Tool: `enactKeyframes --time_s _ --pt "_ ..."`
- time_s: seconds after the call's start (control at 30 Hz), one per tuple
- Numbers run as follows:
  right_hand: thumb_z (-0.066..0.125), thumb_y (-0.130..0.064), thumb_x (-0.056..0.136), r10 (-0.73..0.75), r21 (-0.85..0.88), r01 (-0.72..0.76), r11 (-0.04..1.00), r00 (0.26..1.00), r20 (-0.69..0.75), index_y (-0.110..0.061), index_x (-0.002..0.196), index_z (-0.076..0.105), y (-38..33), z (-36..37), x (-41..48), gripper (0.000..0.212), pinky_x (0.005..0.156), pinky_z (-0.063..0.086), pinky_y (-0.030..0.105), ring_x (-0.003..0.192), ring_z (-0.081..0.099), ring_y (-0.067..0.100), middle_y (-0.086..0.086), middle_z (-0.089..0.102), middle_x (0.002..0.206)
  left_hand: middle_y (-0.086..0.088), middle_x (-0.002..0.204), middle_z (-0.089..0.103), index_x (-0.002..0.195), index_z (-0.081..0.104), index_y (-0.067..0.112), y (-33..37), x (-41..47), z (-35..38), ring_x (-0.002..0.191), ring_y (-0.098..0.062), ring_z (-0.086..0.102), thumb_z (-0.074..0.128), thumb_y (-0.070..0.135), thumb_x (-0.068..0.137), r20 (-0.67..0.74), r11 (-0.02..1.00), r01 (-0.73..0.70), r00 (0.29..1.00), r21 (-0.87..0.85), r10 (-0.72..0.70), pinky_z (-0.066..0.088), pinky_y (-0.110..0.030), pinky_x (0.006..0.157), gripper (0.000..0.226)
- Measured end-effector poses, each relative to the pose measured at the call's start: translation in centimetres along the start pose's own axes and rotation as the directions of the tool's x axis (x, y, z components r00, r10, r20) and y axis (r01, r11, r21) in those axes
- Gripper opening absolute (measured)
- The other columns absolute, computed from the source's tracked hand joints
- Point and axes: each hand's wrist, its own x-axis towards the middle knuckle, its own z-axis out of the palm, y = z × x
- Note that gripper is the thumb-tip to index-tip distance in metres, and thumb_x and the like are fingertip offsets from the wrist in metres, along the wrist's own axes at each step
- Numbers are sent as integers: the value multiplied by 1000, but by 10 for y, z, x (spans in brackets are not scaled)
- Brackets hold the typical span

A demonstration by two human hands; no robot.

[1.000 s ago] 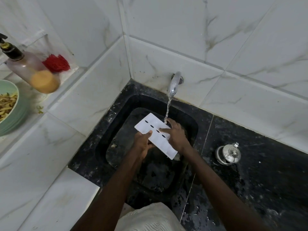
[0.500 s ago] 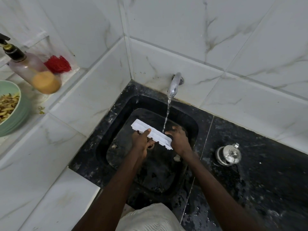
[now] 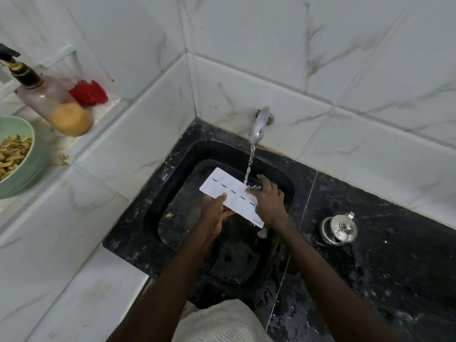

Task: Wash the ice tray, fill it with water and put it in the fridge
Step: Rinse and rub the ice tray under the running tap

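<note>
No text, label, brand or number can be read anywhere.

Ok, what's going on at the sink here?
A person is rinsing a white ice tray over the black sink. The left hand grips its near edge, the right hand holds its far side, and water from the running tap lands on the tray beside the right thumb. It has not been filled yet.
</note>
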Motion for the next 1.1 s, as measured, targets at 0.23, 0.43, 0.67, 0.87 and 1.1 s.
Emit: enactKeyframes --time_s 0.23,0.43,0.67,0.87,1.1 --pt "62 5 88 -80 126 82 989 997 -16 -41 135 67 1 -5 1 66 118 26 62 153 21 34 1 20 170 -11 125 73 134 57 6 10 9 -9 97 -22 74 59 3 103 -21 1000 0 1000 -15 -1 64 -45 78 31" --pt "55 10 85 -93 105 85 991 993 71 -38 144 59 -10 -6 2 77 121 25 64 153 19 34 2 14 171 -13 118 75 138 53 3 8 8 -5 101 -27 74 58 2 103 -16 999 7 1000 -33 -8 60 -54 88 35" --pt "53 11 87 28 250 -13 968 998 -59 -13 148 57 -2 -3 0 65 122 34 38 146 40 31 13 43 158 -24 140 61 147 48 2 16 11 -13 130 -43 59 57 2 104 -76 980 47 995 -196 -63 45 -73 103 43" --pt "55 12 86 -23 331 36 943 999 -42 -2 130 70 -6 -1 -6 48 112 40 36 131 57 33 16 67 136 -26 143 59 146 48 -3 13 4 -14 134 -42 57 63 3 101 -63 960 87 992 -265 -107 47 -65 108 48" --pt "51 14 87 -49 333 47 942 999 -2 -4 133 69 -9 13 -19 53 115 37 29 132 57 28 13 66 139 -22 144 59 152 40 9 7 -10 -6 128 -43 60 68 -11 91 -25 972 89 995 -217 -97 57 -60 87 70"
